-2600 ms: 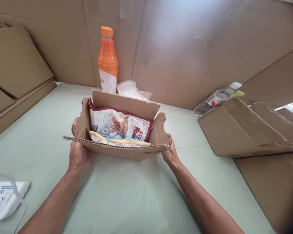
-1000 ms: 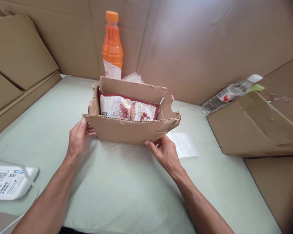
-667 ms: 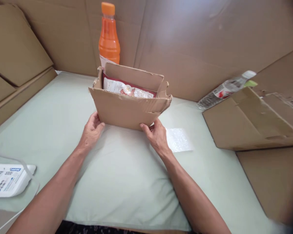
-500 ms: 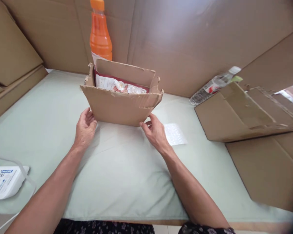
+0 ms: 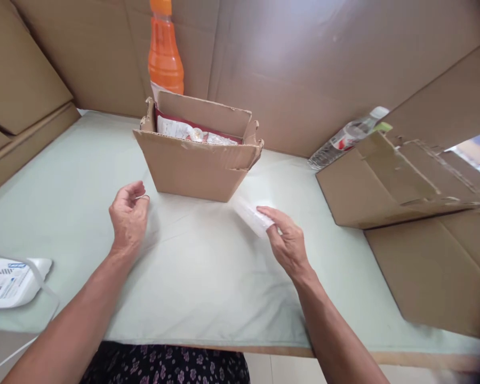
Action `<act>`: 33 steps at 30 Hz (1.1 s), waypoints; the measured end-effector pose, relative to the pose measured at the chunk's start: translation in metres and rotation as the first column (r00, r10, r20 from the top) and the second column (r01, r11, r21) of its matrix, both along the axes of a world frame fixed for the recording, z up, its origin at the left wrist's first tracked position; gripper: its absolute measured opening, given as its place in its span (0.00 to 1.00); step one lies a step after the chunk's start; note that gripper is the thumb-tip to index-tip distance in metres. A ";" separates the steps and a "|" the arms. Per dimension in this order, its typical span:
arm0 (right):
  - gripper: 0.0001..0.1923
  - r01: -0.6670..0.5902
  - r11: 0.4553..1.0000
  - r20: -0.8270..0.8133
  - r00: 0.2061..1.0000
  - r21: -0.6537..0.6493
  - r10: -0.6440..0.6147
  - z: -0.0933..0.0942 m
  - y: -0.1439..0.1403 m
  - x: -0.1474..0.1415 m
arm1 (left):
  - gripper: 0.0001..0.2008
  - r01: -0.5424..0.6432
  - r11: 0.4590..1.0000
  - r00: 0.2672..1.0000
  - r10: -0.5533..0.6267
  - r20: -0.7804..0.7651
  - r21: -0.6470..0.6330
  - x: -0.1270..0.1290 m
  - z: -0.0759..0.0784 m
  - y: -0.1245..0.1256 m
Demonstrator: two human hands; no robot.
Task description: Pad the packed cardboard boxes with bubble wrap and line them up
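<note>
Between the thumb and fingers of my right hand (image 5: pixel 288 240) is a small white sheet of bubble wrap (image 5: pixel 253 214), lifted off the cloth and slightly blurred. My left hand (image 5: pixel 128 213) hovers over the cloth to the left, fingers loosely curled and a narrow gap at the thumb, with nothing seen in it. Ahead of both hands stands an open cardboard box (image 5: pixel 196 168); neither hand touches it. Inside the box, a white and dark red printed packet (image 5: pixel 176 128) shows above the front wall, its lower part hidden.
An orange drink bottle (image 5: pixel 166 58) stands behind the box. At right, a clear bottle (image 5: pixel 344 140) leans by more cardboard boxes (image 5: pixel 384 176). A white device with a cable (image 5: pixel 12 282) lies at left on the pale green cloth (image 5: pixel 192 288). Cardboard walls (image 5: pixel 288 80) enclose the back.
Both hands have come away from the cardboard box's lower corners. The right hand has picked up the bubble wrap from the cloth; the left hand has drawn back toward the left.
</note>
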State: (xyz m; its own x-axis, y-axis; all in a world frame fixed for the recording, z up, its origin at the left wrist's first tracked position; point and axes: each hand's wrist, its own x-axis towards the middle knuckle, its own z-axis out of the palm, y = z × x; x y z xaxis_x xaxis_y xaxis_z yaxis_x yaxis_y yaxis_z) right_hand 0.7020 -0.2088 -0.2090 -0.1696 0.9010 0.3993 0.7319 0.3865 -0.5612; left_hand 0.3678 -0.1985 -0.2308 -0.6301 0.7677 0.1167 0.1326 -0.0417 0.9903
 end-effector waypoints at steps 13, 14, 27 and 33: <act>0.17 -0.392 0.837 -0.470 0.862 -0.383 0.189 0.011 -0.069 -0.052 | 0.37 0.771 0.566 0.493 -0.820 -0.290 -0.292 0.031 0.001 -0.062; 0.18 -0.392 0.832 -0.464 0.865 -0.393 0.189 0.008 -0.072 -0.054 | 0.37 0.791 0.546 0.466 -0.830 -0.308 -0.275 0.030 0.000 -0.062; 0.14 -0.249 0.968 0.178 0.954 0.036 0.239 -0.015 -0.044 -0.045 | 0.13 0.916 0.310 0.361 -0.913 -0.189 0.254 0.034 0.040 -0.090; 0.29 -0.006 0.907 0.022 1.000 0.422 -0.004 0.022 -0.035 -0.055 | 0.12 0.987 0.149 0.163 -0.866 -0.472 0.068 0.031 0.072 -0.112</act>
